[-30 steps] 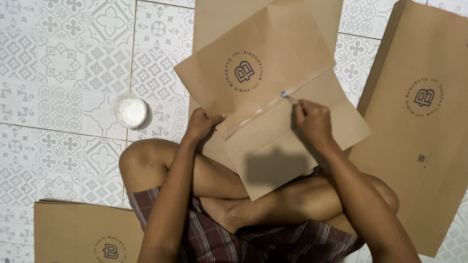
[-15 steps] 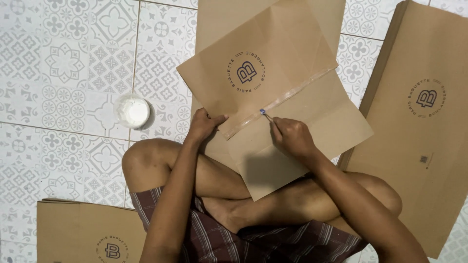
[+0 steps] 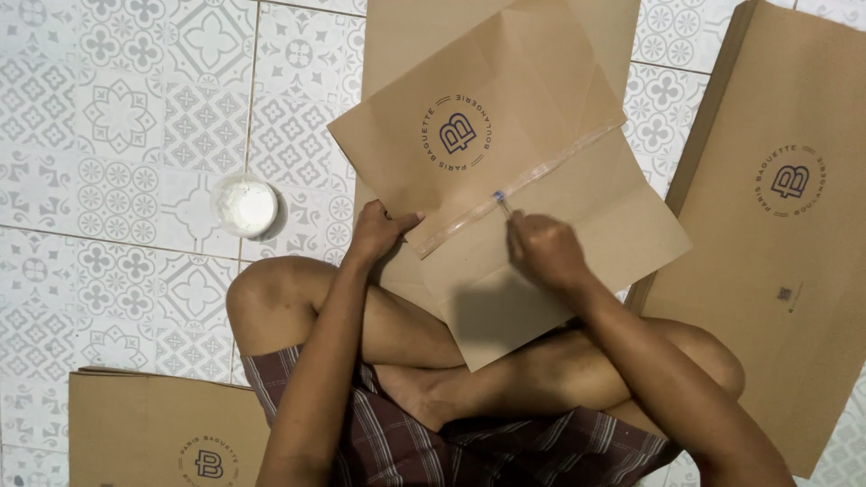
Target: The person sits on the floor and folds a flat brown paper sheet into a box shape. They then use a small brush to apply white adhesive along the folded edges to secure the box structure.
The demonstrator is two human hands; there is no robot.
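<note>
The paper sheet [image 3: 550,243] in front of me is plain kraft brown, stamped with a round dark navy emblem, and a glossy, paler strip [image 3: 519,185] runs slantwise across it. The stacks of sheets at my right [image 3: 785,271] and lower left [image 3: 153,433] are the same brown with the same dark stamp. My shorts [image 3: 469,446] are maroon plaid with thin pale lines. The floor tiles [image 3: 117,117] are white with grey floral and geometric ornament. The small round dish [image 3: 244,206] looks white, perhaps holding something whitish.
</note>
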